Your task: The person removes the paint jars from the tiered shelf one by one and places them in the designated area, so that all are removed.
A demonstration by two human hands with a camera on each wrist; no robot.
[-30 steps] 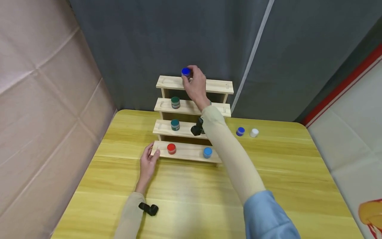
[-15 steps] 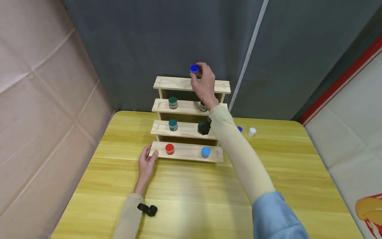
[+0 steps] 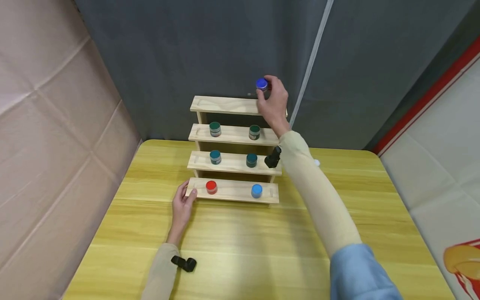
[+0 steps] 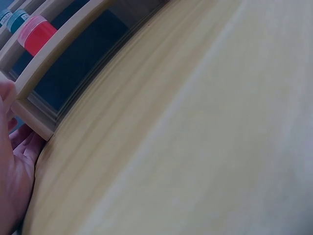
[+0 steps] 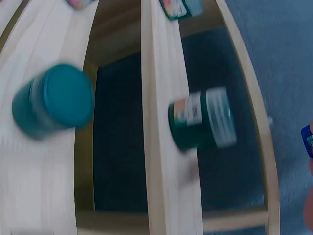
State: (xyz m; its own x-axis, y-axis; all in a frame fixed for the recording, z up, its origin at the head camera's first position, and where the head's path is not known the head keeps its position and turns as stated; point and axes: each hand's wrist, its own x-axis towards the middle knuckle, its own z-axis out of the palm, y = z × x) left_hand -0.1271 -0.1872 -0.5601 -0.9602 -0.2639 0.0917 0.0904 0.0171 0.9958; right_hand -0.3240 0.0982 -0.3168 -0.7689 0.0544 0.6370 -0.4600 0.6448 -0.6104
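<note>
My right hand [image 3: 274,102] pinches a small paint jar with a dark blue lid [image 3: 261,84] above the right part of the top shelf. In the right wrist view that jar [image 5: 307,140] shows only at the edge. At the lower left, my left hand [image 3: 182,207] holds the left end of the bottom step of a wooden tiered display rack [image 3: 236,191], thumb at the front. Next to it on that step are a red paint jar [image 3: 211,187] and a light blue paint jar [image 3: 256,191]. The left wrist view shows the red jar [image 4: 36,35] too.
Two teal-lidded jars, left [image 3: 215,157] and right [image 3: 251,160], stand on the second step. Two green-lidded jars, left [image 3: 215,128] and right [image 3: 254,132], occupy the third. A white object [image 3: 317,162] peeks past the right sleeve. A dark curtain [image 3: 168,71] hangs behind the rack.
My right hand has carried the dark blue jar rightward along the top shelf, uncovering the right green-lidded and teal-lidded jars. The right arm now hides the other blue jar on the table. My left hand keeps its hold.
</note>
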